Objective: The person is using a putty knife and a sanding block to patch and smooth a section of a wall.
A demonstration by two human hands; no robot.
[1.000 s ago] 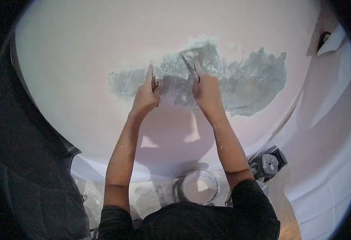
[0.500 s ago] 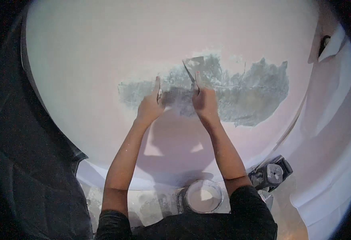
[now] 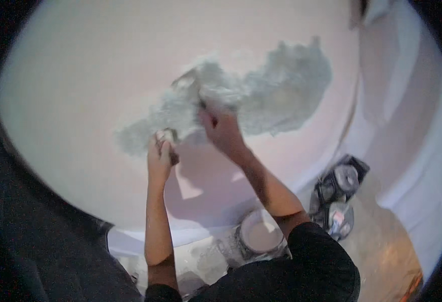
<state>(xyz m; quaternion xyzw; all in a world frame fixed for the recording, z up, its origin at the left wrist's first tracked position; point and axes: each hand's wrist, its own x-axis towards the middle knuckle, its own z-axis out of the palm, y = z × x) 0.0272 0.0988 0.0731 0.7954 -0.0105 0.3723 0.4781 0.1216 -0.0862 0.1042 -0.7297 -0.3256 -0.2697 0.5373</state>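
A broad pale pinkish wall fills most of the view, with an irregular grey patch across its middle. My right hand is closed round the handle of a putty knife. Its blade is tilted to the upper left, over the patch's upper edge; blur hides whether it touches. Lower and to the left, my left hand is closed on a small tool with a whitish end and a dark part below the fingers. Blur hides its exact kind. It is near the patch's lower left edge.
Below the wall stands a round bucket of pale paste. To its right are a dark container with a round grey top and another item. White sheeting hangs at the right, dark cloth at the left.
The view has shifted and tilted. My right hand with the putty knife has moved left along the patch. My left hand has gone lower and left, its fingers now curled round the tool.
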